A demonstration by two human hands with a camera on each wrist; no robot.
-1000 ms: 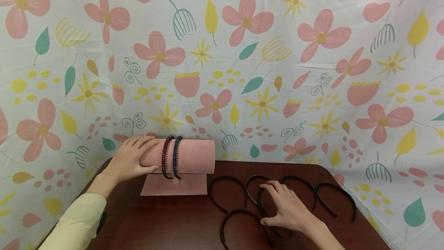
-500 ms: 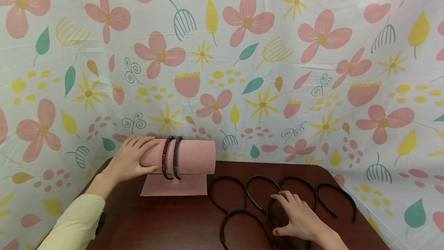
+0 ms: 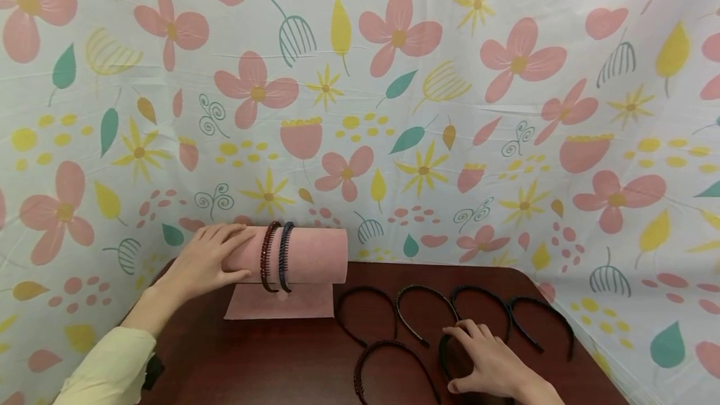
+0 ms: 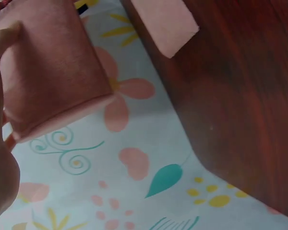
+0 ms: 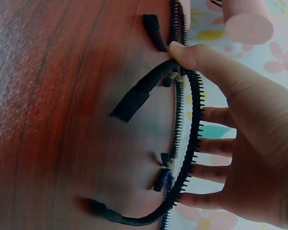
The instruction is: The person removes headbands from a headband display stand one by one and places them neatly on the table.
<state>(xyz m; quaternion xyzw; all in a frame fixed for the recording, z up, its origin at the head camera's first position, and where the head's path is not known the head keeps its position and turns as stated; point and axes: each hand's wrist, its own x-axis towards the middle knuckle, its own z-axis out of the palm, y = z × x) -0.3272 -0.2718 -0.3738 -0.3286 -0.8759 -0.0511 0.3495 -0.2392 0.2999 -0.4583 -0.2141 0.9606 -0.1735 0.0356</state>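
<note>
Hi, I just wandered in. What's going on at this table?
A person is handling headbands. Their left hand grips the near end of a pink roll-shaped stand, which has a dark red headband and a dark blue headband around it. Their right hand holds a black toothed headband, off to the right of the stand. Five other headbands lie on the brown table.
</note>
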